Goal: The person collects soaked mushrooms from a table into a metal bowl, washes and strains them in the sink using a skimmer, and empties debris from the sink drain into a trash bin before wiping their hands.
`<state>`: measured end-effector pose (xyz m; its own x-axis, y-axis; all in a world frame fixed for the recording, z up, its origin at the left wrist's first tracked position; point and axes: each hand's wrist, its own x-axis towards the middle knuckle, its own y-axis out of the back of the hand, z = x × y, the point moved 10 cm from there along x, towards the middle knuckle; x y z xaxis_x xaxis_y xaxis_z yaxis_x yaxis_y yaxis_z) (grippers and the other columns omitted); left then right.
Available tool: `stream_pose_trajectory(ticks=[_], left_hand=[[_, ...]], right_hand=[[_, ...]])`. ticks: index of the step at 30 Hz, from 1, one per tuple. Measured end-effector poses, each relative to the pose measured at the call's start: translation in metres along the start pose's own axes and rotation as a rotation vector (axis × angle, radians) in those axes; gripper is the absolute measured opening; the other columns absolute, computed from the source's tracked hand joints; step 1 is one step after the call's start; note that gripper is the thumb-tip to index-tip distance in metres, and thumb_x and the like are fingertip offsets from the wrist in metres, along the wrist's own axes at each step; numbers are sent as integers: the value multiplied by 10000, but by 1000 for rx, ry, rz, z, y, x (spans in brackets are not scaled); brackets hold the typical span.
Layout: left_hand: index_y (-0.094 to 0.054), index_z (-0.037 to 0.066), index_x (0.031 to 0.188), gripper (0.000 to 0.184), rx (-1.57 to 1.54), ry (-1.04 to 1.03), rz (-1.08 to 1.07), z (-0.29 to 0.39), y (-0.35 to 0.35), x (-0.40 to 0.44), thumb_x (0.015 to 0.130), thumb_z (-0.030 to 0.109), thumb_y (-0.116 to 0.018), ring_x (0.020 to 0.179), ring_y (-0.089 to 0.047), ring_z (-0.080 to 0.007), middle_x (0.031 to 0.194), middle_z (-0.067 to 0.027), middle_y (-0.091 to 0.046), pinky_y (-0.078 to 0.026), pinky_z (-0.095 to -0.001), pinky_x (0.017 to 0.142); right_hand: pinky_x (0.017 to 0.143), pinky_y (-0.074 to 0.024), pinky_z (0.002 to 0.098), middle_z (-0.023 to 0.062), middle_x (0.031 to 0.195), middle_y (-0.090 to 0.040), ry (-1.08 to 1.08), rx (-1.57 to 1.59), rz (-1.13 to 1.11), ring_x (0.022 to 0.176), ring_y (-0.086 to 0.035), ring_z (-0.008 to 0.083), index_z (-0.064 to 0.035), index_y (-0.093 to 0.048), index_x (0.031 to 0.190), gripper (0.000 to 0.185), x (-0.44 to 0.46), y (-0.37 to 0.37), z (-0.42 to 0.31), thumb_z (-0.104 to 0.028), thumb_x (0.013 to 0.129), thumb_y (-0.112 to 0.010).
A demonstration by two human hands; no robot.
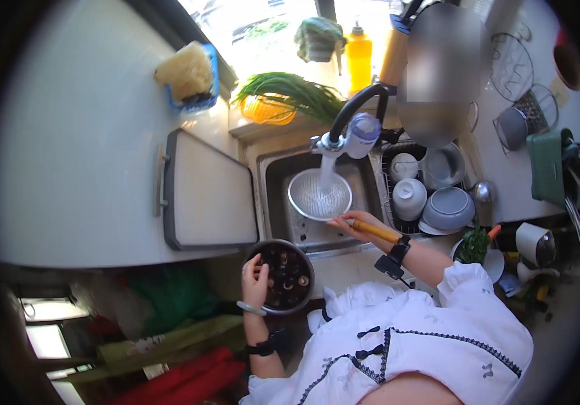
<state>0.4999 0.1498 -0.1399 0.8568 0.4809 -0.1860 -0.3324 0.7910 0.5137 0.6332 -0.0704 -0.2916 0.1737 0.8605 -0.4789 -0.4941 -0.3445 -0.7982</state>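
Note:
My right hand (356, 225) is closed round the wooden handle (375, 231) of a metal strainer (320, 195). The strainer is over the sink (276, 196), under water running from the tap (361, 135); it has a pale, perforated-looking bowl, and I see no food in it. My left hand (255, 283) is at the left side of a round metal bowl (311, 270), its fingers along the rim and its thumb towards the inside. Dark brown pieces, perhaps mushrooms (286, 275), lie in that bowl. Part of the left rim is hidden by the hand.
Right of the sink, a rack holds white bowls (409, 198) and a grey bowl (448, 208). A cutting board (210, 191) lies to the left. Long green stalks (293, 91) in an orange basket (266, 110) and a yellow bottle (358, 57) stand behind the sink.

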Motion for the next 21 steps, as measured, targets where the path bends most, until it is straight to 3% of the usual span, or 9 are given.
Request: stream_pose_trajectory(ticks=[2,4,5,8,13,16,18,20,21], left_hand=[[-507,9,1117,369,215,87,70,-45,20,-16,792,164,-587,917,-507,-231,1056,-133,-493,-438,-330,774],[-497,17,1126,420,563,-64,156,-53,22,-27,766,204,-604,1022,-449,-323,1101,-180,-477,-374,-408,878],[-472,26,1155,482,576,-23,144,-62,18,-29,741,227,-618,1090,-385,-384,1160,-212,-444,-312,-445,939],[-323,113,1302,752,538,76,95,-76,-3,-26,680,337,-683,1169,-311,-412,1280,-225,-332,-283,-433,980],[-170,222,1362,1003,774,213,-84,-37,-37,-11,571,420,-753,1235,-201,-438,1389,-199,-104,-258,-579,954],[-170,249,1360,1012,759,272,-235,-71,-65,3,556,413,-763,1256,-156,-425,1400,-190,-49,-270,-641,906],[-240,250,1332,868,855,289,-268,-87,-74,9,621,318,-734,1217,-259,-426,1390,-198,-91,-354,-576,894],[-366,247,1249,559,848,269,-310,-121,-83,18,747,232,-609,1090,-447,-395,1302,-205,-295,-438,-498,827],[-366,247,1249,559,847,273,-307,-122,-77,19,747,232,-609,1090,-447,-395,1302,-205,-295,-438,-498,827]], right_hand=[[790,-511,220,270,1164,-438,43,-151,-1,952,-573,235,132,-293,1184,394,7,-12,0,5,829,-409],[795,-510,231,233,1132,-476,409,-717,-138,955,-573,240,78,-347,1185,384,16,-52,-25,31,809,-411],[800,-509,237,219,1121,-485,452,-724,-113,961,-569,242,61,-364,1179,381,24,-57,-31,42,801,-405],[811,-507,256,207,1116,-486,469,-732,-17,984,-555,260,55,-385,1161,367,21,-76,-38,60,793,-387],[724,-540,254,198,1043,-526,546,-910,116,902,-586,249,48,-430,1066,291,-11,-65,-63,77,778,-404],[734,-537,266,193,1027,-522,540,-1019,222,883,-584,250,38,-434,1060,309,-34,-42,-62,89,756,-413],[749,-533,273,201,1030,-514,471,-1041,290,890,-580,261,43,-430,1070,329,-47,-29,-47,95,746,-411],[757,-530,277,217,1044,-501,424,-1025,306,908,-576,276,53,-414,1085,340,-55,-19,-36,101,748,-401],[771,-522,262,223,1052,-503,399,-1006,303,921,-576,265,62,-417,1079,317,-56,-15,-31,91,764,-404]])
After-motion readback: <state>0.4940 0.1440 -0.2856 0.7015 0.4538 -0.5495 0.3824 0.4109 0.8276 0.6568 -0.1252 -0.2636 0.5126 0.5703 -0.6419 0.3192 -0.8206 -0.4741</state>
